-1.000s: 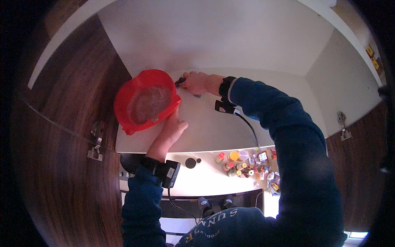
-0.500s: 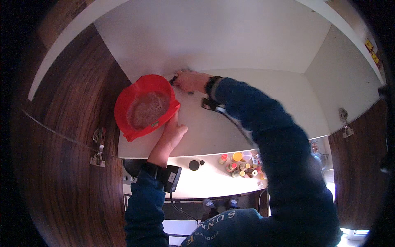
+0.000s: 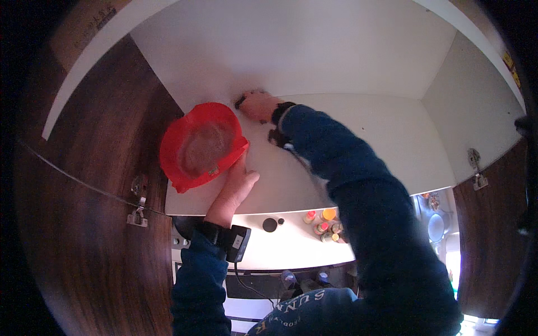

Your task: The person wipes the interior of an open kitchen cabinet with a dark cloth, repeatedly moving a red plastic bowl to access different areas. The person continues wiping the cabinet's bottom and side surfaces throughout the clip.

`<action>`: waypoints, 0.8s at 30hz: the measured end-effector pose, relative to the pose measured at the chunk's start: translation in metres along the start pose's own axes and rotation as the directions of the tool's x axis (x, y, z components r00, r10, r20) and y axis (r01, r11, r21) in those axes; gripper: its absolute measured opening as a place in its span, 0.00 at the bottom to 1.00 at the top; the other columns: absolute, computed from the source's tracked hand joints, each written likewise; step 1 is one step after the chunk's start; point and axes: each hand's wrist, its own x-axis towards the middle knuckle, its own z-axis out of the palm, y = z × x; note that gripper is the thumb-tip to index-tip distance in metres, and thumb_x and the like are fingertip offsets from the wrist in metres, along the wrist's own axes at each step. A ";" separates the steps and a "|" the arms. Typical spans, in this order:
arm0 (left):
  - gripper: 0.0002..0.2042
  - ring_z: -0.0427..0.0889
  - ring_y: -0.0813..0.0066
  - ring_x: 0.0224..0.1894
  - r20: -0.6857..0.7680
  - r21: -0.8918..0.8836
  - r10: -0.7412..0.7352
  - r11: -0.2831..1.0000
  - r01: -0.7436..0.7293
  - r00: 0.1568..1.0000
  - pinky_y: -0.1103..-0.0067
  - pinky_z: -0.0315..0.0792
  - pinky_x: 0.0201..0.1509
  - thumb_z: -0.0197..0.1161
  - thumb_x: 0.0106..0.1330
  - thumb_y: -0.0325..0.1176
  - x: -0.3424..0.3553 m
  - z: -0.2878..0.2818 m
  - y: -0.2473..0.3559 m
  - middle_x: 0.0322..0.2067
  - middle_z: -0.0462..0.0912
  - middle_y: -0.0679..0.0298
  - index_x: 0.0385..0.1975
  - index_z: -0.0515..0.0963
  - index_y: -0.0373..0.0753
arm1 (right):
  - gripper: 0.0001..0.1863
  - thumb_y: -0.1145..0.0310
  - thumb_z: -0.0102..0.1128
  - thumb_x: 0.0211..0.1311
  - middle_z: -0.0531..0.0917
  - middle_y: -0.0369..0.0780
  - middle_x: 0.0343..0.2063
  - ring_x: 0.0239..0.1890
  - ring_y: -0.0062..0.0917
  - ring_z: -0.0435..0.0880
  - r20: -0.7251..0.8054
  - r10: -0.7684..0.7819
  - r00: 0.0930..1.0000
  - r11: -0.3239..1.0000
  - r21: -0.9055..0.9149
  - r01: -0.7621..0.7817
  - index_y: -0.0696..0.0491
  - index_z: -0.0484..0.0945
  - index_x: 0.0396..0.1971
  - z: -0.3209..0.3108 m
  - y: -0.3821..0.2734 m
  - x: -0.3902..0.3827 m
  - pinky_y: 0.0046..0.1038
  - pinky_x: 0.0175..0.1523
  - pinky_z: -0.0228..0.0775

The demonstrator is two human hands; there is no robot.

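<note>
My left hand (image 3: 242, 179) grips the near right rim of a red plastic bowl (image 3: 171, 159), its thumb sticking out to the right. Cloudy, foamy liquid lies in the bowl, which is over the left part of a white cabinet shelf (image 3: 280, 179). Beyond the bowl's right side, my right hand (image 3: 259, 106) presses on the shelf near the back wall. Its fingers are curled over something small and dark, mostly hidden under them. A dark device with a cable (image 3: 276, 138) hangs at my right wrist; another dark box (image 3: 239, 245) is strapped to my left wrist.
Brown wood-grain doors with metal hinges (image 3: 138, 213) stand open on both sides. Below the shelf, a lit counter (image 3: 291, 249) carries several small jars (image 3: 325, 227) and a round black lid-like thing (image 3: 269, 225). At the upper left is a cardboard box (image 3: 92, 33).
My right hand has shifted slightly along the shelf, and its forearm has swung a little left. The bowl stays in my left hand. The view has shifted slightly.
</note>
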 end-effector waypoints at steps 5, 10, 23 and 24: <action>0.39 0.48 0.55 0.70 0.034 0.086 -0.069 0.994 0.066 0.997 0.67 0.43 0.72 0.52 0.50 0.25 -0.001 0.000 0.004 0.67 0.50 0.48 0.67 0.50 0.36 | 0.17 0.64 0.49 0.61 0.70 0.48 0.57 0.55 0.48 0.72 -0.096 -0.168 0.981 0.982 -0.108 0.157 0.48 0.76 0.49 0.023 0.014 -0.005 0.52 0.55 0.67; 0.39 0.45 0.58 0.72 0.108 -0.025 -0.001 1.000 0.004 0.994 0.67 0.40 0.73 0.49 0.49 0.23 0.001 -0.002 0.006 0.69 0.49 0.51 0.68 0.50 0.37 | 0.18 0.64 0.47 0.63 0.71 0.48 0.55 0.57 0.51 0.69 -0.165 0.031 0.986 0.980 -0.187 -0.062 0.45 0.74 0.52 0.001 0.132 -0.105 0.53 0.57 0.66; 0.39 0.42 0.64 0.72 0.098 -0.122 -0.022 0.992 0.034 0.995 0.71 0.36 0.73 0.48 0.48 0.22 0.008 0.000 -0.014 0.69 0.49 0.53 0.67 0.50 0.33 | 0.14 0.63 0.44 0.66 0.79 0.49 0.39 0.47 0.46 0.77 -0.153 0.417 0.896 0.824 -0.353 -0.444 0.54 0.77 0.39 -0.029 0.297 -0.298 0.47 0.45 0.72; 0.39 0.42 0.64 0.72 0.103 -0.126 -0.012 0.992 0.025 0.995 0.71 0.36 0.73 0.48 0.48 0.21 0.009 0.000 -0.015 0.69 0.48 0.53 0.68 0.50 0.33 | 0.13 0.64 0.46 0.64 0.80 0.48 0.36 0.45 0.45 0.78 -0.053 0.288 0.956 0.860 -0.424 -0.283 0.54 0.78 0.35 -0.027 0.266 -0.266 0.47 0.40 0.73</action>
